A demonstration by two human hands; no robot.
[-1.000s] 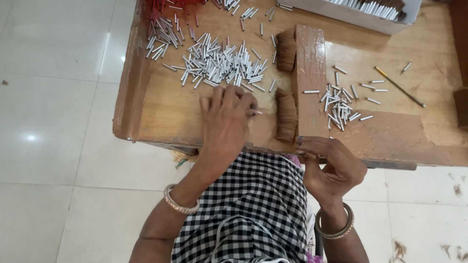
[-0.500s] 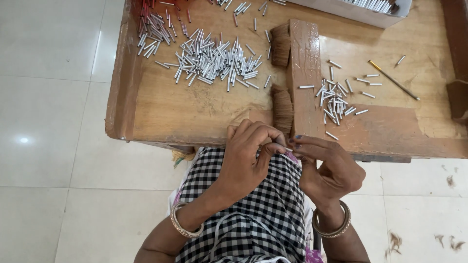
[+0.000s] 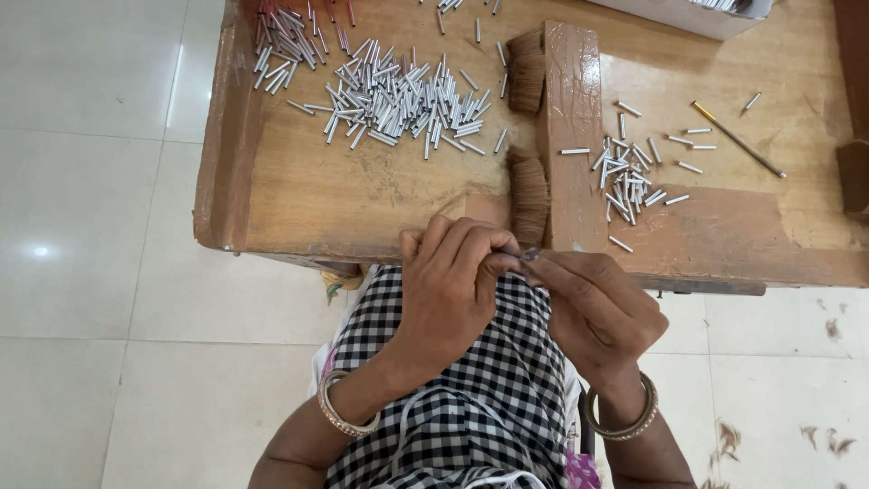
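My left hand and my right hand meet fingertip to fingertip just off the front edge of a low wooden table, above my checked lap. Together they pinch a small piece; only its dark tip shows, the rest is hidden by fingers. A big heap of short silver metal tubes lies on the table beyond my left hand. A smaller scatter of tubes lies to the right of a raised wooden block. A brown bristle bundle rests against the block, close to my fingertips.
A second bristle bundle lies further back along the block. A thin stick with a gold end lies at the right. A white box stands at the far edge. Bristle scraps dot the tiled floor.
My left hand has come back from the tube heap to the table's front edge and joined my right hand. The view has tilted slightly towards my lap.
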